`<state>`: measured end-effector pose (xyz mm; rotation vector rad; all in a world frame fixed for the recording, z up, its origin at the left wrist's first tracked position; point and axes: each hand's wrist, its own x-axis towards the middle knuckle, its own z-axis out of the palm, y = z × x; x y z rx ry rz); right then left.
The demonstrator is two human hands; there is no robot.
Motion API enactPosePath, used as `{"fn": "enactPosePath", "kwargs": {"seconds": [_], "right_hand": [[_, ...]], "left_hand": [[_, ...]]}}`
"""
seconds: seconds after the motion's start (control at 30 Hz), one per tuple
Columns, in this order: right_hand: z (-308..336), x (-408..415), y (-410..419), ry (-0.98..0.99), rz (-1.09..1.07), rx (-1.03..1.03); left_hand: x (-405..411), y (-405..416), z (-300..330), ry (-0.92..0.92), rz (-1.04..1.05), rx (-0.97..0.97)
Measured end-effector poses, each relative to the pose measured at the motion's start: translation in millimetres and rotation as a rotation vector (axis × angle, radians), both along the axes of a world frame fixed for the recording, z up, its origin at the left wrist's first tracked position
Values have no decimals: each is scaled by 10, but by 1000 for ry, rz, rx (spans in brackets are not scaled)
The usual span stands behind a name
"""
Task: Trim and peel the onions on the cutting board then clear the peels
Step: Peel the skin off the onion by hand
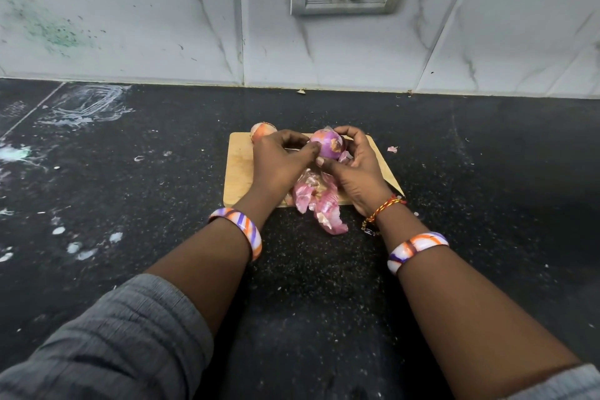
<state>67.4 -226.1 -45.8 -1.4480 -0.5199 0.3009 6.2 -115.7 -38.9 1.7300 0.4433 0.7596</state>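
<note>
I held the purple onion just above the far half of the wooden cutting board, my right hand curled around its right side with the thumb under it, while my left hand pinched at its left side with closed fingertips. A second, unpeeled onion sat at the board's far left corner. A heap of pink peels lay between my wrists, spilling over the board's near edge onto the dark desk.
</note>
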Motion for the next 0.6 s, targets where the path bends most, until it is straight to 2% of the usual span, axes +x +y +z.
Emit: {"fn": "enactPosePath", "kwargs": {"seconds": [0.2, 0.5, 0.6], "right_hand": [[34, -43, 4, -40, -20, -46], [31, -58, 17, -72, -4, -79], [40, -65, 12, -18, 5, -41]], "left_hand": [[-12, -25, -8, 11, 60, 106], [-46, -58, 5, 40, 45, 153], [-38, -31, 7, 62, 79, 136]]}}
